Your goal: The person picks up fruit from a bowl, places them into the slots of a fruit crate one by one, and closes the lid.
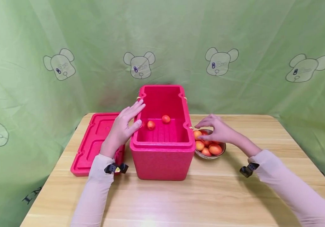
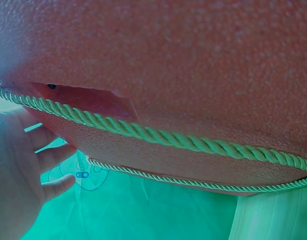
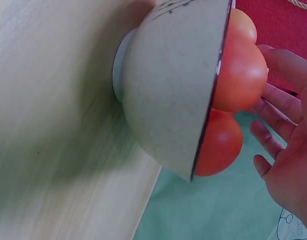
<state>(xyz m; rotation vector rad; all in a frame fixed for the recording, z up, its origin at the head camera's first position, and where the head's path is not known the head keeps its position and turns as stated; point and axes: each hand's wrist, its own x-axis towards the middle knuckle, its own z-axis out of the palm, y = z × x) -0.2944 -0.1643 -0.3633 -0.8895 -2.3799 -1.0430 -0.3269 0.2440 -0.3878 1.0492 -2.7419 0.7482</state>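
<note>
A red foam box (image 1: pixel 162 164) stands on the table, with two tomatoes inside: one tomato (image 1: pixel 151 125) toward the left and another tomato (image 1: pixel 166 119) farther back. My left hand (image 1: pixel 125 123) rests at the box's left rim, fingers extended and thumb apart. In the left wrist view, that hand (image 2: pixel 18 175) is beside the box wall. To the right, a patterned bowl (image 1: pixel 210 156) holds several tomatoes (image 1: pixel 215 148). Over it, my right hand (image 1: pixel 217 129) has thumb and fingers curved round an orange tomato (image 1: pixel 197 135); in the right wrist view, nearer tomatoes (image 3: pixel 239 75) partly hide its fingertips.
A red lid (image 1: pixel 94 142) lies left of the box, partly behind my left forearm. Twisted rope handles (image 2: pixel 168 137) run along the box's side. A green curtain (image 1: pixel 179 31) with printed bear heads hangs behind the wooden table (image 1: pixel 222 195).
</note>
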